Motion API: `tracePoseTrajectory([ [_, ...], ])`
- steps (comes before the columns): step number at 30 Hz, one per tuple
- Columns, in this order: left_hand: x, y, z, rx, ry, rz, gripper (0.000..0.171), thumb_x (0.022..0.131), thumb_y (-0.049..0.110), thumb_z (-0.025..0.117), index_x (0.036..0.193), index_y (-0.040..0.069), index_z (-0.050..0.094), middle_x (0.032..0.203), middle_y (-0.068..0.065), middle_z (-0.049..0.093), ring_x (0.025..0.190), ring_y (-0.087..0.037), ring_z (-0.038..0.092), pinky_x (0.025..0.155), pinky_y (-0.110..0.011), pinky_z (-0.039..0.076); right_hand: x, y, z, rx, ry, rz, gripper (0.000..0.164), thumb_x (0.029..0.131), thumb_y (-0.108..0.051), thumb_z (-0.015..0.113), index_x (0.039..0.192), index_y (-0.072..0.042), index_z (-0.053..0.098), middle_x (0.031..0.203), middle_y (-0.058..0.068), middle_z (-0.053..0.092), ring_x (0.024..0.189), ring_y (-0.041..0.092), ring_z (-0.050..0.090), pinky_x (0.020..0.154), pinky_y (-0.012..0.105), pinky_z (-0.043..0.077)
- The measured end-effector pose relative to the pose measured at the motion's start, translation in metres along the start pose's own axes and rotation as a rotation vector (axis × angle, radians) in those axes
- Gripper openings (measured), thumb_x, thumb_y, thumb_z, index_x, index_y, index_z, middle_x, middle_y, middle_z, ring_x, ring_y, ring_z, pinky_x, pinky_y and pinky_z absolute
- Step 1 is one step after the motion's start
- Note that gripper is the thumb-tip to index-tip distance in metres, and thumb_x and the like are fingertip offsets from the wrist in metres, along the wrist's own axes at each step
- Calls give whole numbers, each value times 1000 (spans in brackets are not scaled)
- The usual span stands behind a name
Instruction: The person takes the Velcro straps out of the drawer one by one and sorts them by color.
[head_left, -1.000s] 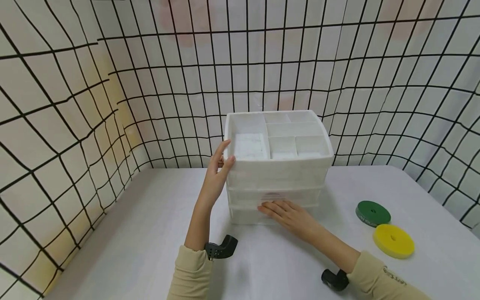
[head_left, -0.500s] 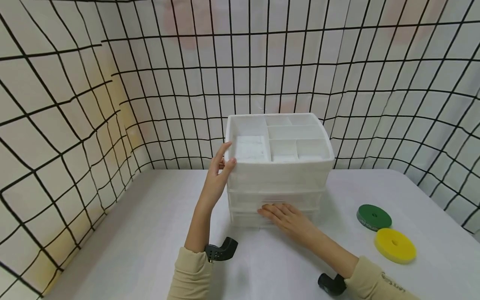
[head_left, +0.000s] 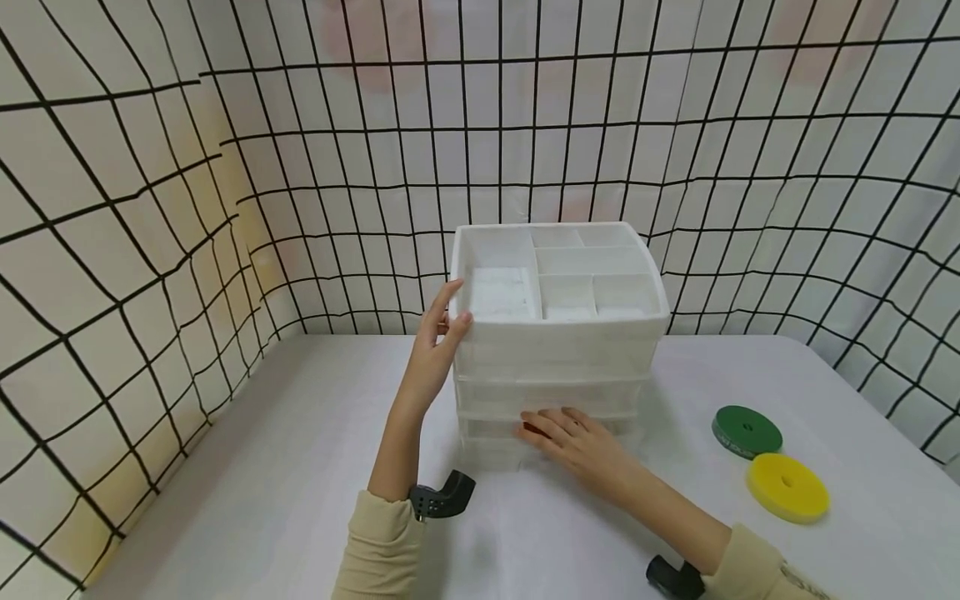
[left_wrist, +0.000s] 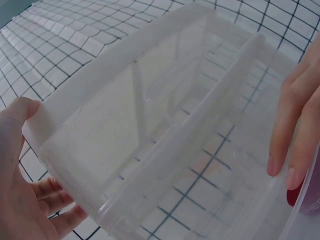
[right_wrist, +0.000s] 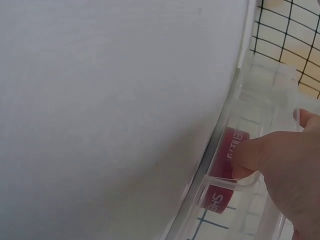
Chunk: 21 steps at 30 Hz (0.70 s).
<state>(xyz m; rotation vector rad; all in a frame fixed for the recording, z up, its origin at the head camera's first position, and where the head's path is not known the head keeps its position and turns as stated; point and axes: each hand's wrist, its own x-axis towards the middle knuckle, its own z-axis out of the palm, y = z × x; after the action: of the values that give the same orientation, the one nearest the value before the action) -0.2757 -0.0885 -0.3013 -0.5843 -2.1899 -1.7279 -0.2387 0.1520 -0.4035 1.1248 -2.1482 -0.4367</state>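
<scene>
A white plastic drawer organizer (head_left: 555,350) with a divided top tray stands upright on the table. My left hand (head_left: 431,358) grips its upper left corner, thumb on the front and fingers along the side. My right hand (head_left: 585,446) holds the front of the lowest clear drawer (head_left: 487,454), fingers hooked over its upper edge. That drawer stands partly out of the body. A red round-edged thing with white lettering (right_wrist: 222,160) shows through the clear plastic in the right wrist view, beside my thumb; the right hand hides most of it in the head view.
To the right on the white table (head_left: 300,433) lie a green disc-shaped roll (head_left: 747,431) and a yellow one (head_left: 787,487), each with a centre hole. A black wire grid (head_left: 562,125) lines the back and both sides.
The lowest drawer has slid out toward me with my right hand on it, and some red now shows between the fingers. My left hand keeps its hold on the corner.
</scene>
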Motion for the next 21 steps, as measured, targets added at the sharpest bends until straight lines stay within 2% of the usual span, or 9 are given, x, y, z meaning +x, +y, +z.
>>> tracePoseTrajectory([
  [7,1,1,1,4,-1,18,48,94,34,45,140,29,33,95,0,33,88,-20,38,70,-32,37,-2,-3,-9,64,-26,2,68,75,-8,65,135,-23,37,133,-7,45,117,12,44,94,35,41],
  [14,1,1,1,6,1,29,49,93,33,46,140,25,33,92,0,32,86,-19,38,69,-31,37,-8,-7,-13,111,-30,-2,69,75,-7,68,135,-26,39,130,-9,50,117,10,48,94,33,41],
  [17,1,1,1,5,1,26,49,93,34,46,140,26,33,94,0,32,87,-20,37,70,-31,36,-10,-9,-17,140,-80,1,72,75,-7,69,136,-27,37,131,-9,50,116,11,50,95,34,42],
  [21,0,1,1,2,0,10,49,93,35,46,140,29,33,97,0,32,90,-20,37,71,-33,36,-10,-12,-25,199,-198,22,76,76,-7,68,139,-28,32,135,-6,47,120,13,49,97,36,42],
])
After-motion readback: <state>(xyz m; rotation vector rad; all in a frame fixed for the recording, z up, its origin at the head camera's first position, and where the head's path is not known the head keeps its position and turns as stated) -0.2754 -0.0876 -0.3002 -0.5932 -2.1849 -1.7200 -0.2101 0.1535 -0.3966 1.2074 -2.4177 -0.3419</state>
